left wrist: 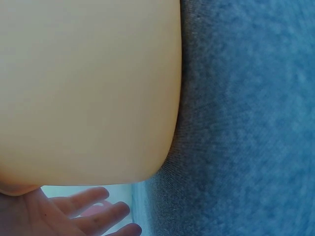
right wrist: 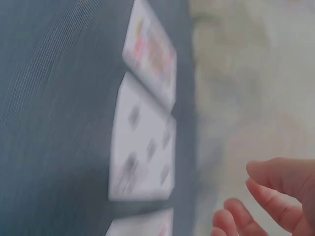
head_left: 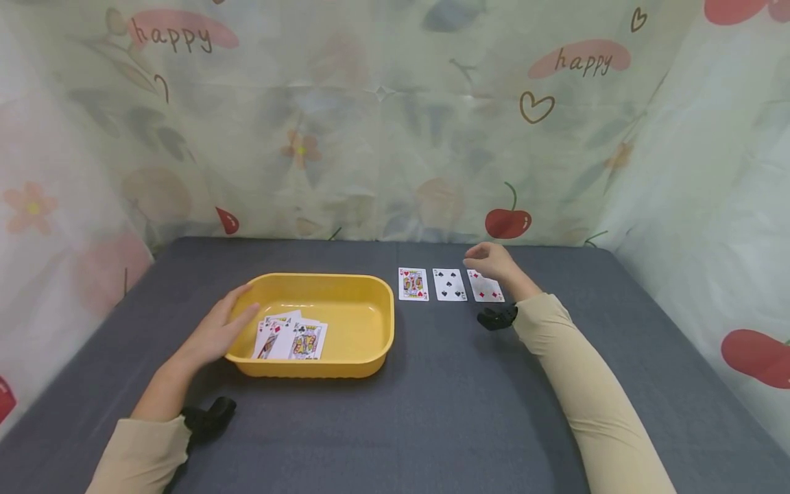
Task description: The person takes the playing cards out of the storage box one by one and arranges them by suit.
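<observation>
My left hand (head_left: 221, 328) rests on the left rim of a yellow tray (head_left: 354, 368), its thumb over the inner side. In the left wrist view the fingers (left wrist: 101, 219) stretch out loosely beside the tray wall (left wrist: 88, 98). Overlapping playing cards (head_left: 306, 341) lie face up inside, kings and an ace among them. My right hand (head_left: 496, 266) hovers over a diamond card (head_left: 487, 289) and partly covers it. Its fingers are loosely bent, with nothing held. Left of that card lie a black five (head_left: 450, 285) and a red-heart face card (head_left: 413, 284).
A dark grey cloth (head_left: 432, 412) covers the table. Behind its far edge hangs a patterned curtain (head_left: 370, 165), with more curtain on both sides. Black wrist cameras sit below the left hand (head_left: 212, 415) and the right hand (head_left: 497, 318).
</observation>
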### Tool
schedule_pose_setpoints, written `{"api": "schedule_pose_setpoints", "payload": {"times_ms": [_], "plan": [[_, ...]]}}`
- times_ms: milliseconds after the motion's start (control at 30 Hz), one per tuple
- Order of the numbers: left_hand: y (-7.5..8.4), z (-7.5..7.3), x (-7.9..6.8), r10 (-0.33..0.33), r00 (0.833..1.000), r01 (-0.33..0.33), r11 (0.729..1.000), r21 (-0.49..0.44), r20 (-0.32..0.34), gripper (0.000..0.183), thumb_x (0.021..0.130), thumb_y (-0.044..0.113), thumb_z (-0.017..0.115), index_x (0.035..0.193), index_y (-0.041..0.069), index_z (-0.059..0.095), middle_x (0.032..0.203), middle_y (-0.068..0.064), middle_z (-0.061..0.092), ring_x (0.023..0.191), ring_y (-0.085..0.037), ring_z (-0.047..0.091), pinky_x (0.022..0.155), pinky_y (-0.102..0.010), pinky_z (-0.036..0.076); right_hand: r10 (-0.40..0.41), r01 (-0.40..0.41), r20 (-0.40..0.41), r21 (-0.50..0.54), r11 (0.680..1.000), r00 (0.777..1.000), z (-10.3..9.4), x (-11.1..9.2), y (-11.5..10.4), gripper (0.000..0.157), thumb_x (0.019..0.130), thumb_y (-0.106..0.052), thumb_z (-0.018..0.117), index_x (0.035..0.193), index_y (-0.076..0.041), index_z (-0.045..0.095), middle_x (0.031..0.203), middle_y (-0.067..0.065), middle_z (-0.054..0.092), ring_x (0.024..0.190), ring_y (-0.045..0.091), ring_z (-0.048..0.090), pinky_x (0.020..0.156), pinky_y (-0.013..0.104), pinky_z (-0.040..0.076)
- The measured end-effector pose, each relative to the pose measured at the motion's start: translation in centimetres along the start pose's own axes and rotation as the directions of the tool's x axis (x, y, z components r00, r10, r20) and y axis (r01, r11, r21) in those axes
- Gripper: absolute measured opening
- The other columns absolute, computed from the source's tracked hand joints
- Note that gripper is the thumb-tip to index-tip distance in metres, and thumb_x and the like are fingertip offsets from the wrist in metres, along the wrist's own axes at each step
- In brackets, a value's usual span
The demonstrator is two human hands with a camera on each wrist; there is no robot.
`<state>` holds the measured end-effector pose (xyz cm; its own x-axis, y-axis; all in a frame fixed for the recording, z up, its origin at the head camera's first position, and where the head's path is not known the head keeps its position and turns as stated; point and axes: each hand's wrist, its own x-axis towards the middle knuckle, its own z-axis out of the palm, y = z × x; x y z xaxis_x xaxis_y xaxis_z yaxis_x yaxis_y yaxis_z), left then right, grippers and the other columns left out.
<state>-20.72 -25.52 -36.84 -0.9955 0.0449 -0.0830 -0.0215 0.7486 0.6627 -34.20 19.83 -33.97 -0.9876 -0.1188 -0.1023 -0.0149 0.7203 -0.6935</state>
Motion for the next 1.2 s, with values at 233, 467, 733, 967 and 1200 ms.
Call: {"api": "schedule_pose_setpoints", "payload": {"times_ms": [233, 467, 733, 967, 1200], "plan": [[0.0, 0.0, 0.0, 0.010, 1.000, -0.009, 1.000, 0.005, -0.009, 0.074, 0.097, 0.052, 0.032, 0.150, 0.004, 0.009, 0.149, -0.032, 0.015, 0.134, -0.049, 0.021, 0.105, -0.065, 0.021, -0.161, 0.151, 0.121, 0.090, 0.984, 0.979, 2.1, -0.9, -5.7, 0.035, 0.092, -0.023, 0.056, 0.122, -0.004, 0.054, 0.128, 0.017, 0.055, 0.115, 0.033, 0.054, 0.091, 0.042, 0.047], [0.1, 0.0, 0.0, 0.025, 0.999, -0.025, 1.000, 0.015, -0.024, 0.071, 0.098, 0.049, 0.033, 0.149, 0.003, 0.011, 0.148, -0.032, 0.019, 0.132, -0.048, 0.024, 0.103, -0.062, 0.025, -0.335, 0.305, 0.253, 0.150, 0.940, 0.908, 4.9, -2.1, -10.6, 0.030, 0.092, -0.020, 0.059, 0.119, -0.006, 0.057, 0.121, 0.013, 0.059, 0.109, 0.026, 0.057, 0.091, 0.041, 0.048], [0.2, 0.0, 0.0, 0.017, 1.000, -0.017, 1.000, 0.014, -0.017, 0.072, 0.098, 0.049, 0.033, 0.149, 0.003, 0.011, 0.148, -0.032, 0.018, 0.133, -0.048, 0.024, 0.104, -0.063, 0.024, -0.428, 0.392, 0.378, 0.172, 0.904, 0.821, 8.3, -2.7, -14.7, 0.029, 0.089, -0.020, 0.063, 0.116, -0.009, 0.059, 0.119, 0.009, 0.062, 0.107, 0.019, 0.060, 0.090, 0.031, 0.050], [0.4, -0.1, -0.1, 0.014, 1.000, -0.014, 1.000, 0.013, -0.013, 0.072, 0.098, 0.049, 0.032, 0.149, 0.003, 0.011, 0.148, -0.033, 0.018, 0.133, -0.049, 0.023, 0.104, -0.063, 0.023, -0.488, 0.453, 0.445, 0.191, 0.871, 0.751, 11.4, -2.1, -16.3, 0.033, 0.088, -0.015, 0.064, 0.118, -0.002, 0.059, 0.108, 0.010, 0.064, 0.097, 0.017, 0.061, 0.081, 0.021, 0.048], [0.3, -0.1, -0.1, 0.016, 1.000, -0.016, 1.000, 0.004, -0.013, 0.072, 0.098, 0.049, 0.033, 0.149, 0.003, 0.011, 0.147, -0.033, 0.019, 0.132, -0.048, 0.023, 0.104, -0.063, 0.023, -0.469, 0.452, 0.555, 0.179, 0.874, 0.687, 13.8, -1.5, -16.9, 0.037, 0.087, -0.012, 0.064, 0.122, -0.002, 0.056, 0.112, 0.013, 0.065, 0.103, 0.019, 0.061, 0.083, 0.019, 0.049]]}}
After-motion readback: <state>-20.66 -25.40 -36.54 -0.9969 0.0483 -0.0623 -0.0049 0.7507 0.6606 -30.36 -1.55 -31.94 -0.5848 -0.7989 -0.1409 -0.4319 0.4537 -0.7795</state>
